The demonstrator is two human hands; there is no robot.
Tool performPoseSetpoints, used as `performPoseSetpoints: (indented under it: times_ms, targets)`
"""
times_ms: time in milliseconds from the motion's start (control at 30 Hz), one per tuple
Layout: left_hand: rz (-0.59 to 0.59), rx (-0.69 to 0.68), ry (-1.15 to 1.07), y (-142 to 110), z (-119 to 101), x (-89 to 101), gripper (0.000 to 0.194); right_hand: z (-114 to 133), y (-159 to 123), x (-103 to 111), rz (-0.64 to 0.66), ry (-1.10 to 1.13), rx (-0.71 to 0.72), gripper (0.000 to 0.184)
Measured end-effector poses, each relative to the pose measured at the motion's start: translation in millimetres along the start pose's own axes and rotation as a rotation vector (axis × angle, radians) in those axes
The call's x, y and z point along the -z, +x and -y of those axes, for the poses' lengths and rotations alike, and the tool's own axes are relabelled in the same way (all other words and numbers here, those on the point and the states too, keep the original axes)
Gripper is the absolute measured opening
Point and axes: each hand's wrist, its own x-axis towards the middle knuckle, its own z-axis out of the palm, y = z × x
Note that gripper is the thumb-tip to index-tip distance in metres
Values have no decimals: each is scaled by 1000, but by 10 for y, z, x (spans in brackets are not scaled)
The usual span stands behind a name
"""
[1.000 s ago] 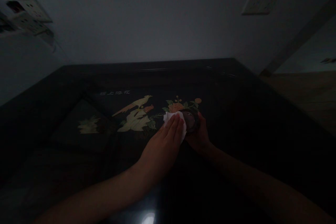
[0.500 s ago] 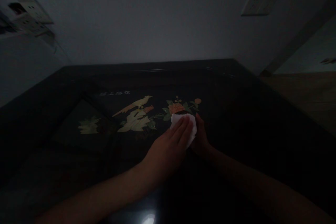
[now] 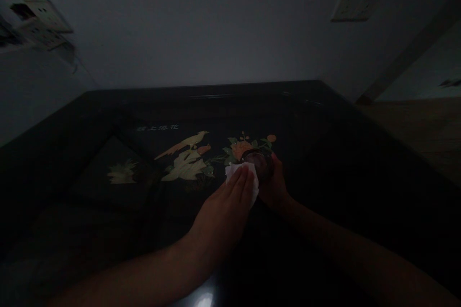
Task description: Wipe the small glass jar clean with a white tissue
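The scene is very dark. My left hand (image 3: pixel 225 208) lies with fingers flat and together on a white tissue (image 3: pixel 242 177), pressing it against a small dark round object (image 3: pixel 257 163) on a black lacquered table (image 3: pixel 342 163). My right hand (image 3: pixel 275 184) is wrapped round that object from the right and behind; what the object is I cannot make out. Both hands rest just below the inlaid bird and flower picture (image 3: pixel 196 153) on the tabletop.
A pale wall rises behind the table, with a socket plate (image 3: pixel 355 5) at the upper right and more sockets (image 3: pixel 38 21) at the upper left. A wooden floor (image 3: pixel 425 129) shows to the right. A light reflection (image 3: pixel 203 300) glints at the table's near edge.
My left hand has slid the tissue back to the left across the round object, uncovering its top again. My right hand has stayed in place.
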Motion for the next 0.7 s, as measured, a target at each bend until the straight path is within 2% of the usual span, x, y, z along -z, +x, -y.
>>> performPoseSetpoints:
  times_ms: [133, 267, 433, 567, 700]
  targets:
    - [0, -25, -73, -24, -67, -26, 56, 10, -1, -14, -2, -20, -11, 38]
    - [-19, -56, -163, 39, -47, -70, 57, -1, -30, 2, 67, -84, -64, 43]
    - [-80, -70, -240, 155, 70, -118, 60, -56, -31, 9, 8, -90, 70, 34]
    - [-115, -39, -220, 181, 147, -129, 59, -85, -27, -12, 14, -57, 86, 28]
    - [-105, 33, -140, 152, 167, -122, 56, -71, -42, -21, 49, -42, 47, 34]
